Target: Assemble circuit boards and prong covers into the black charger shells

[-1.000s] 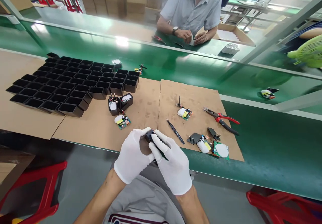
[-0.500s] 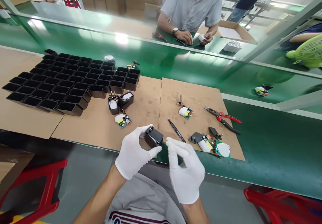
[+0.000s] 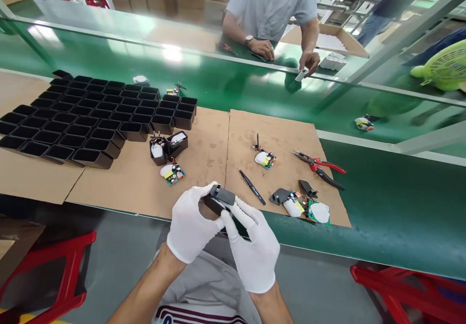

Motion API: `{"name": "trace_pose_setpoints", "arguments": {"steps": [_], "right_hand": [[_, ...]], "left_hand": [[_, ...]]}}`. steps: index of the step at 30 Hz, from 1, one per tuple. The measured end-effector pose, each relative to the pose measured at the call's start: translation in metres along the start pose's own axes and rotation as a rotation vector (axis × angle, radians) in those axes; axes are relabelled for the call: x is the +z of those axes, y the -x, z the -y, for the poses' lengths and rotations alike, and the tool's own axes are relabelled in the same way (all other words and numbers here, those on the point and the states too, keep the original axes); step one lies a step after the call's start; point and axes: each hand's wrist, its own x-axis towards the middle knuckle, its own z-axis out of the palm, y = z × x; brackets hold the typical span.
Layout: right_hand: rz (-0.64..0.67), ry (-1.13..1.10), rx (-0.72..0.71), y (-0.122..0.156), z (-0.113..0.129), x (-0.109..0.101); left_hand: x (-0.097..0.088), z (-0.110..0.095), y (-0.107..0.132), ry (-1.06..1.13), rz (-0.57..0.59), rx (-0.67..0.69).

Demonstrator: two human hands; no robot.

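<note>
Head: left hand (image 3: 191, 227) holds black case (image 3: 225, 196), right hand (image 3: 255, 249) seemingly touching.

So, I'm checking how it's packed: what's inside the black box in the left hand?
A white sliver shows under the lid; the lid and black box hide the rest.

I've got two white-gloved hands (image 3: 191, 227) on one black plastic case (image 3: 226, 196). On my three brown cardboard sheets (image 3: 209, 161): four loose circuit boards with white pads (image 3: 265, 159), two black cases with white pieces inside (image 3: 178, 145), one pair of slim black tweezers (image 3: 252, 186), one pair of red-and-black-handled pliers (image 3: 313, 165), plus dozens of open black plastic boxes (image 3: 131, 131), too packed to tally.
</note>
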Motion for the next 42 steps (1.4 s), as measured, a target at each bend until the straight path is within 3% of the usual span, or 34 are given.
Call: {"name": "trace_pose_setpoints", "arguments": {"steps": [6, 12, 19, 24, 31, 35, 37, 42], "right_hand": [[0.066, 0.074, -0.062, 0.007, -0.003, 0.001], [-0.049, -0.007, -0.018, 0.009, -0.004, 0.002], [0.038, 0.172, -0.180, -0.001, -0.011, -0.001], [0.057, 0.058, -0.083, -0.004, -0.013, 0.000], [0.066, 0.026, -0.057, -0.003, -0.007, 0.005], [-0.058, 0.009, -0.034, 0.003, -0.008, 0.006], [-0.080, 0.034, -0.060, 0.005, -0.010, 0.005], [0.012, 0.120, -0.202, -0.005, -0.016, -0.004]], "left_hand": [[0.000, 0.002, 0.003, -0.050, -0.042, 0.029], [-0.001, 0.001, 0.005, -0.063, -0.023, 0.021], [-0.002, 0.002, 0.005, -0.084, -0.022, 0.031], [0.001, 0.002, 0.005, -0.088, -0.040, 0.025], [0.003, 0.002, 0.006, -0.105, -0.065, 0.036], [0.000, 0.001, 0.004, -0.066, -0.010, 0.023], [-0.002, 0.001, 0.004, -0.023, 0.009, 0.016], [-0.002, 0.002, 0.004, -0.005, 0.011, 0.014]]}}
